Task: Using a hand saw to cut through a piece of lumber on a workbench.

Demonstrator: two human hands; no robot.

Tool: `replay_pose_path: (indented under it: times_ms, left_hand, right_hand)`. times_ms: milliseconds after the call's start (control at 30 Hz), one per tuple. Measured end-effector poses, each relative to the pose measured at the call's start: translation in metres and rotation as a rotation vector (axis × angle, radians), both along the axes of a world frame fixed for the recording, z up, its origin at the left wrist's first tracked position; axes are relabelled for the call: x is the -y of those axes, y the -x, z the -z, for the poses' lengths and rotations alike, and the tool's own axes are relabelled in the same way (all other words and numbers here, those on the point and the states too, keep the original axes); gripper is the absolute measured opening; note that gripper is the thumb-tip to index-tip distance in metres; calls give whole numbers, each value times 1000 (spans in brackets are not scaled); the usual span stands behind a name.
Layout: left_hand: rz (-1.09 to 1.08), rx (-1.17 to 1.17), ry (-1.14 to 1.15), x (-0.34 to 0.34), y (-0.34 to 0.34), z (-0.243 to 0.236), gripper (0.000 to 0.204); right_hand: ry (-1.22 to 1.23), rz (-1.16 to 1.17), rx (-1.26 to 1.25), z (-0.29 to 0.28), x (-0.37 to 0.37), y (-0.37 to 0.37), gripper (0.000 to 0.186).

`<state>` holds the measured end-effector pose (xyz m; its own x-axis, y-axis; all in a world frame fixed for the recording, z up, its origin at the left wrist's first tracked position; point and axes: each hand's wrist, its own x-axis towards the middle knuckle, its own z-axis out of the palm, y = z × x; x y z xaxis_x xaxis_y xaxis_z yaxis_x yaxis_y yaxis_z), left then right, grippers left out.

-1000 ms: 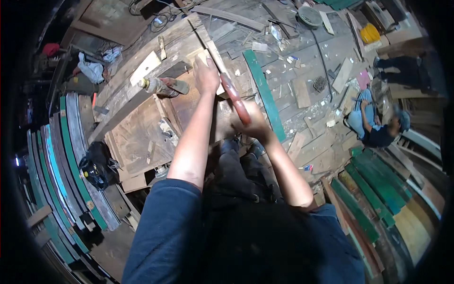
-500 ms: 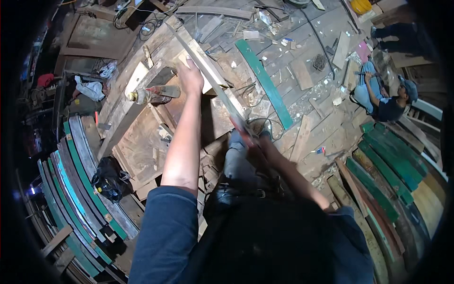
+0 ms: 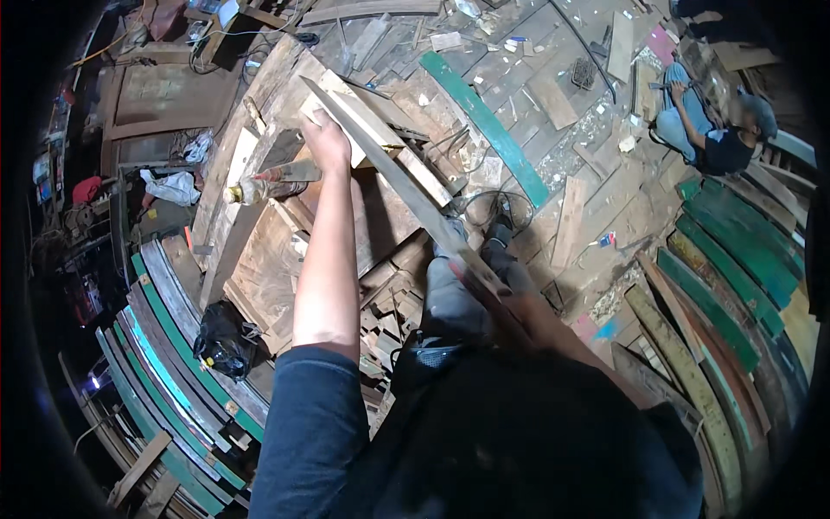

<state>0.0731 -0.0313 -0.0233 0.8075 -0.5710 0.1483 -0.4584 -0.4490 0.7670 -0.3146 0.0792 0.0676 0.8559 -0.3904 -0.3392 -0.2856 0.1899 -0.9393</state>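
Observation:
A long hand saw [image 3: 385,167] runs slantwise across the middle of the view, its blade tip up over the workbench. My right hand [image 3: 529,318] is closed round its reddish-brown handle, close to my body. Beneath and beside the blade lies a pale wooden board [image 3: 426,180] on the bench. My left hand [image 3: 328,145] grips pale wood at the blade's left side, thumb on top; its other fingers are mostly hidden. Just left of that hand, a bottle [image 3: 246,191] and a wooden-handled tool [image 3: 294,170] lie on a thick beam [image 3: 232,251].
A green plank [image 3: 484,125] lies on the littered floor ahead. Stacked boards [image 3: 186,346] line the left, and more green boards [image 3: 735,251] the right. A black plastic bag [image 3: 226,339] sits near the left stack. Another person [image 3: 722,138] sits at the far right.
My right hand has drawn the saw back toward my body, down and to the right. My left hand keeps its hold on the wood. The whole view has shifted slightly.

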Motion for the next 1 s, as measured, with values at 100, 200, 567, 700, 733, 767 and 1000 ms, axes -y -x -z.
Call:
replay_pose_path:
  times_ms: [100,200,567,700,733,767,1000]
  left_hand:
    - [20,-45,22,-3,-11,14,38]
    - [84,-101,140,-16,-68,44,34]
    - [43,30,-32,4,1,-1,38]
    - [-14,-24,-30,-4,-10,11,45]
    - [4,-29,-23,4,-7,13,45]
    - [85,-90,26,7,-10,21,45]
    - [117,-197,129,3,-20,33,37]
  right_hand:
    - [458,-82,203,56,46,-87,33]
    - [310,266,445,32,85,-185,24]
    - [-37,48,-46,-3,-13,15,30]
    - [265,-82,100,51,31,-58,22]
    - [490,37,300,65,54,-96,22]
    - [476,180,410,73,74,-126,23]
    - [430,293,362,76,46,-128,26]
